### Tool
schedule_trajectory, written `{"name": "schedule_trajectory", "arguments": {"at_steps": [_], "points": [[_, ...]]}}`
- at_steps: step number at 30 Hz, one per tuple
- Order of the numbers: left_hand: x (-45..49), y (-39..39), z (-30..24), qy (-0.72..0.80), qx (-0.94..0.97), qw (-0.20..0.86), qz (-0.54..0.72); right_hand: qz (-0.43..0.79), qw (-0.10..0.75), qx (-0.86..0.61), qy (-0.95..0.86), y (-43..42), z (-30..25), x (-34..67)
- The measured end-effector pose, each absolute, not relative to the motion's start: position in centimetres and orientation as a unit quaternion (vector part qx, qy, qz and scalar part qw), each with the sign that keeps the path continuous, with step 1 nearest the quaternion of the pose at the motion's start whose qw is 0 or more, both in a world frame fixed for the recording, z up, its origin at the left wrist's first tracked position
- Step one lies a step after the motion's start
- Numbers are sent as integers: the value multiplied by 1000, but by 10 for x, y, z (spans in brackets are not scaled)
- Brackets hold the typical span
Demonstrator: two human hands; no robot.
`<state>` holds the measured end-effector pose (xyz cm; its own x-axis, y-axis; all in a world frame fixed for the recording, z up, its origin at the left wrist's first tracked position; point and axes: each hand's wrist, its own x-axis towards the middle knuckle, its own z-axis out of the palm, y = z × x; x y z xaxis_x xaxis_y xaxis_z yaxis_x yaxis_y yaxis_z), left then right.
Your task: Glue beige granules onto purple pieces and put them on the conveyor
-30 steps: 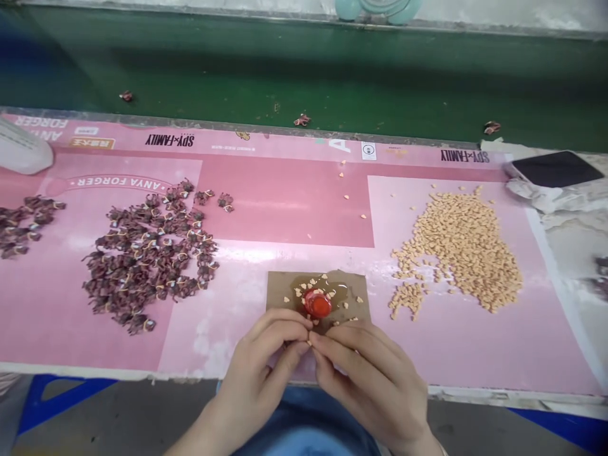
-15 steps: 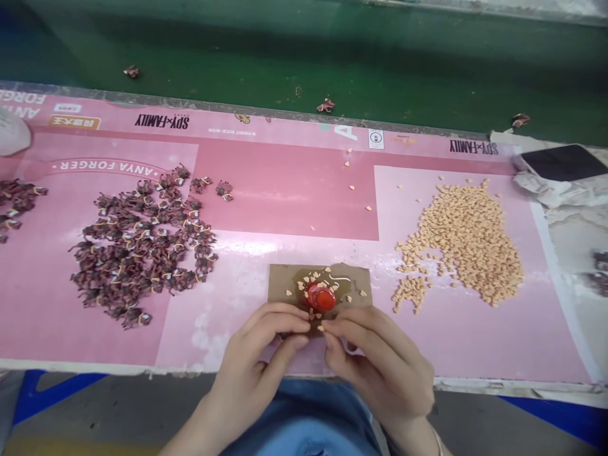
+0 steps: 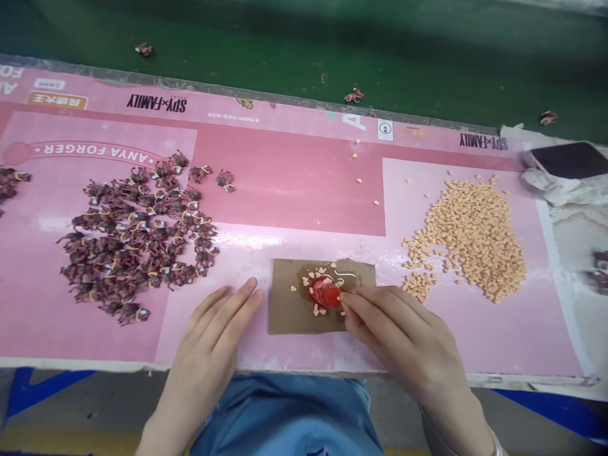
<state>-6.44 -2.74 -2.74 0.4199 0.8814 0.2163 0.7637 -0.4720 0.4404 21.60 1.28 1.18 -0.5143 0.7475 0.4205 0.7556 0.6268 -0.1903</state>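
My right hand [image 3: 399,329] pinches a small beige piece [image 3: 339,298] between thumb and forefinger, right at the edge of a round red cap [image 3: 331,296]. The cap sits in a wet, glossy patch on a brown cardboard piece [image 3: 285,316], with several beige pieces scattered around it. Left of the cardboard, my left hand [image 3: 213,335] rests on the table with its fingers stretched out, holding nothing. Further left lies a heap of small dark purple-brown figures [image 3: 137,234] with yellow bands. A pile of beige pieces [image 3: 479,234] is spread to the right.
Pink printed sheeting [image 3: 285,183] covers the table. A phone [image 3: 567,158] lies on crumpled white material at the right. Beyond the table's far edge runs a green surface [image 3: 247,50] with a few figures on it. A few loose beige pieces dot the sheet's middle.
My left hand has pulled back leftward from the cardboard and its fingers have straightened. My right hand has moved up and right to the red cap, still pinching. The view has shifted slightly.
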Motion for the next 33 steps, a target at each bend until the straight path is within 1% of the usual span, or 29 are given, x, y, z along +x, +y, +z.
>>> {"name": "schedule_trajectory", "arguments": {"at_steps": [5, 9, 11, 13, 15, 17, 19, 25, 30, 33], "points": [[-59, -24, -27, 564, 770, 137, 265, -11, 224, -421, -879, 12, 14, 218], [-55, -24, -23, 585, 739, 153, 296, 5, 226, -421, -879, 13, 15, 218], [-49, -27, -19, 619, 681, 198, 337, 22, 254, -426, -868, 13, 18, 216], [-39, -30, -12, 623, 607, 291, 399, 52, 296, -433, -850, 11, 22, 211], [-28, -28, -4, 566, 547, 418, 453, 92, 335, -440, -829, 9, 27, 205], [-17, -23, 3, 490, 497, 534, 476, 128, 358, -441, -813, 6, 31, 198], [-9, -17, 6, 458, 440, 605, 480, 151, 372, -433, -807, 4, 35, 192], [-2, -20, 1, 412, 332, 711, 462, 167, 394, -429, -796, 3, 35, 189], [-2, -21, 6, 422, 302, 734, 438, 156, 367, -429, -810, -3, 28, 189], [-1, -19, 7, 415, 301, 734, 446, 101, 355, -426, -826, -9, 27, 189]]}}
